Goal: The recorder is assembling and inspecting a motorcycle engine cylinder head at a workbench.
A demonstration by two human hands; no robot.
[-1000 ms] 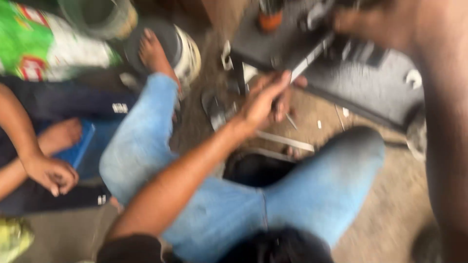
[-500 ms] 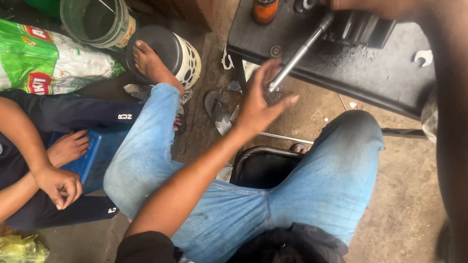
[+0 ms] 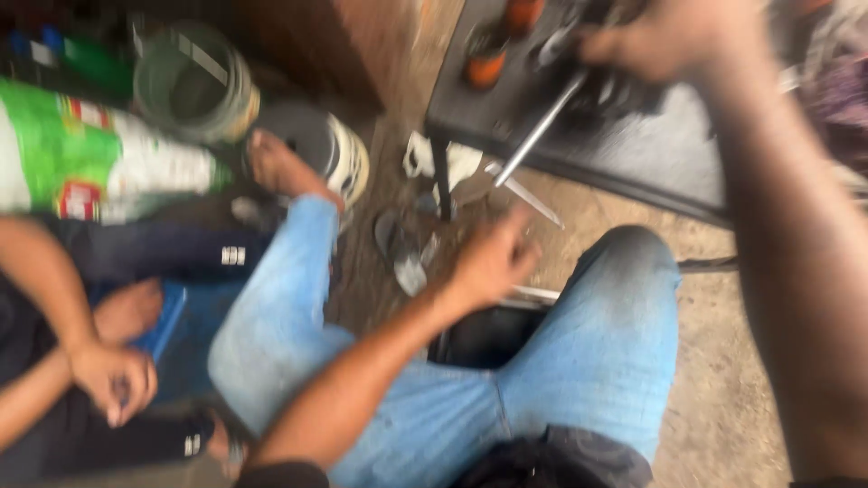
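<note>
I sit with blue-jeaned legs (image 3: 597, 361) spread above a black seat (image 3: 484, 334). My left hand (image 3: 493, 258) hovers over my knees with loosely curled fingers and nothing in it, just below a slanted metal lever (image 3: 538, 131). The lever belongs to a dark machine on a black table (image 3: 633, 172). My right hand (image 3: 669, 41) is closed at the lever's upper end on the machine; the blur hides the exact grip. My bare left foot (image 3: 280, 167) rests on a round tin (image 3: 330, 145).
Another person in dark clothes sits at the left, hands (image 3: 113, 380) crossed near a blue object (image 3: 167, 316). A green and white sack (image 3: 90, 163), a grey bucket (image 3: 194, 81), an orange bottle (image 3: 488, 54) and a sandal (image 3: 402, 253) on the dirt floor lie around.
My left hand has let go of the metal lever and dropped toward my knees. My right hand has come into view at the lever's top. The view has shifted left and blurred.
</note>
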